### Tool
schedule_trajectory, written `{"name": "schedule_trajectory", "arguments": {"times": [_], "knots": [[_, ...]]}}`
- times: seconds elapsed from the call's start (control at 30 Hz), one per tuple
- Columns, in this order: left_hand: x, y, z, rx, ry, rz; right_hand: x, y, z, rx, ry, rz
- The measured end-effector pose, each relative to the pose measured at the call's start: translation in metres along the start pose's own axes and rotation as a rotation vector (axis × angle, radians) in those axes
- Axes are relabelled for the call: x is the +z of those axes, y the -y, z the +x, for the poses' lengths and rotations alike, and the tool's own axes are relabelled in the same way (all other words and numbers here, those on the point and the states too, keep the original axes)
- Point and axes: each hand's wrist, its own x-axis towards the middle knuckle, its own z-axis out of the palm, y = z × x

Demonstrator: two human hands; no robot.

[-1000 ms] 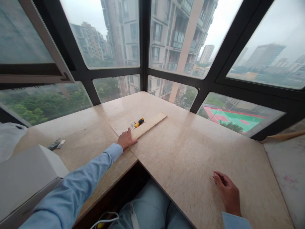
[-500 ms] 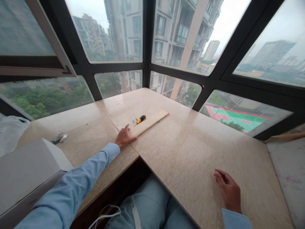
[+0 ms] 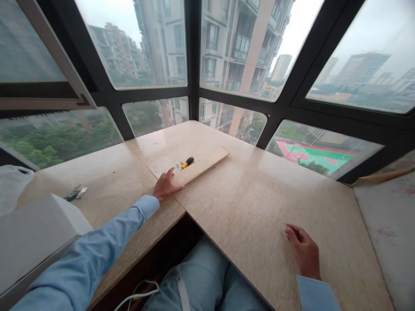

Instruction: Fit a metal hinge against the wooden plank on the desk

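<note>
My left hand (image 3: 166,185) rests flat on the marble sill, its fingers touching the near end of a long pale wooden strip (image 3: 204,163). A small screwdriver with a yellow and black handle (image 3: 187,162) lies on the strip just beyond my fingers, with a few tiny metal bits beside its tip. My right hand (image 3: 303,250) lies loosely curled on the marble surface (image 3: 253,203) at the lower right and holds nothing.
A white box (image 3: 35,233) stands at the left edge, with a white plastic bag (image 3: 11,183) behind it. Small metal parts (image 3: 75,193) lie on the left slab. Dark window frames ring the sill. A white cable (image 3: 136,296) hangs by my knees.
My left hand has drawn back slightly along the strip's near end. The view has shifted a little. My right hand stays where it was.
</note>
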Motion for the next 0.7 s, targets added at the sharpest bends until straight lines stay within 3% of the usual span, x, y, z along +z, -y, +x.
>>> {"name": "schedule_trajectory", "arguments": {"times": [0.37,0.7], "knots": [[0.003,-0.062,-0.005,-0.129,-0.116,-0.281,0.0,0.002,-0.001,0.035,0.035,0.052],[0.046,-0.169,-0.052,-0.232,-0.027,-0.747,0.002,0.01,-0.003,0.021,0.017,0.18]]}}
